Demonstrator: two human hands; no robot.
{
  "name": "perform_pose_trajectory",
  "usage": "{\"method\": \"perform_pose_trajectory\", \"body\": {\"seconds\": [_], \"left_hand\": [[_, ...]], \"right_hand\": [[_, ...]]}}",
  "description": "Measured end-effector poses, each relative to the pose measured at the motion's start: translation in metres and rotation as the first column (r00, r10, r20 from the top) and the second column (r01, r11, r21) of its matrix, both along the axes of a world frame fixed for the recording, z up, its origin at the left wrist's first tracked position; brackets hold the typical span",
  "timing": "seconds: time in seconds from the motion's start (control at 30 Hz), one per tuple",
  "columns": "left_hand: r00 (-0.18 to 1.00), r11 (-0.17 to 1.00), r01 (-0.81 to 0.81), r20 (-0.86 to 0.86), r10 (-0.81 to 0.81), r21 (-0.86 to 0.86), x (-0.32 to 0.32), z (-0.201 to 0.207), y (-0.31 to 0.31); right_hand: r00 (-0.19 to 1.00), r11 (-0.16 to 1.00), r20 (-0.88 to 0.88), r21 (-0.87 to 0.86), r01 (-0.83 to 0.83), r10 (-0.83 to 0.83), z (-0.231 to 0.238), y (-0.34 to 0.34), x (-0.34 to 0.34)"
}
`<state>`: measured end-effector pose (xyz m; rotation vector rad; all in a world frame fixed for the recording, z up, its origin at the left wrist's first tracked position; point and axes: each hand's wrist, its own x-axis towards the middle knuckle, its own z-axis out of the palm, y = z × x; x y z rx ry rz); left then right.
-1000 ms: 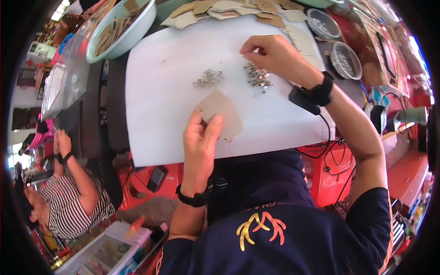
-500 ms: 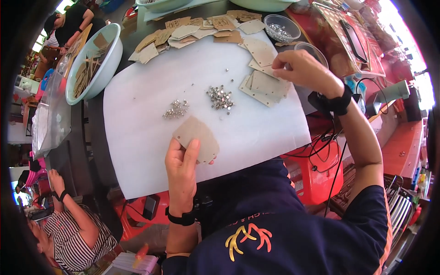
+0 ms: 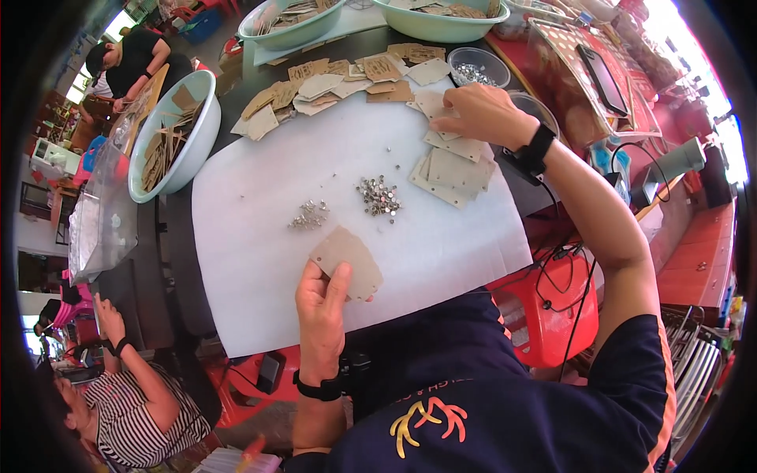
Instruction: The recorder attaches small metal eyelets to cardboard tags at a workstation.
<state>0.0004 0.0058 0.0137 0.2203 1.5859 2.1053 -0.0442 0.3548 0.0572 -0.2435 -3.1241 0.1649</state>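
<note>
My left hand [image 3: 321,311] pinches a flat beige-grey card piece [image 3: 348,254] with small holes near its edges, thumb on top. My right hand [image 3: 490,117] reaches to the far right of the white sheet, over a row of similar overlapping card pieces [image 3: 461,173]. Its fingers are bent, with thumb and forefinger apart close above the upper pieces; I cannot tell whether they touch one. Between the hands lie two small heaps of shiny metal studs, a left heap [image 3: 309,215] and a right heap [image 3: 379,196].
The white sheet [image 3: 260,292] covers a dark table. Brown and grey card pieces [image 3: 317,85] line its far edge. Pale green basins [image 3: 211,130] stand beyond, and a clear tub [image 3: 473,67] holds metal bits. Two other people sit at the left. Cables hang beside a red stool [image 3: 552,323].
My right hand has moved left and slightly away, over the upper card pieces. The left hand still holds its card piece. The view has shifted a little.
</note>
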Motion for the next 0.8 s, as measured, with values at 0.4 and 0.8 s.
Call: {"method": "perform_pose_trajectory", "body": {"seconds": [0.4, 0.8], "left_hand": [[0.999, 0.998, 0.031, 0.037, -0.033, 0.053, -0.003, 0.001, 0.0], [0.998, 0.998, 0.038, 0.048, -0.04, 0.056, 0.0, -0.003, -0.006]], "right_hand": [[0.986, 0.991, -0.131, 0.094, -0.092, 0.104, -0.002, -0.004, -0.059], [0.994, 0.996, -0.081, -0.054, -0.078, 0.073, -0.036, 0.015, -0.123]]}}
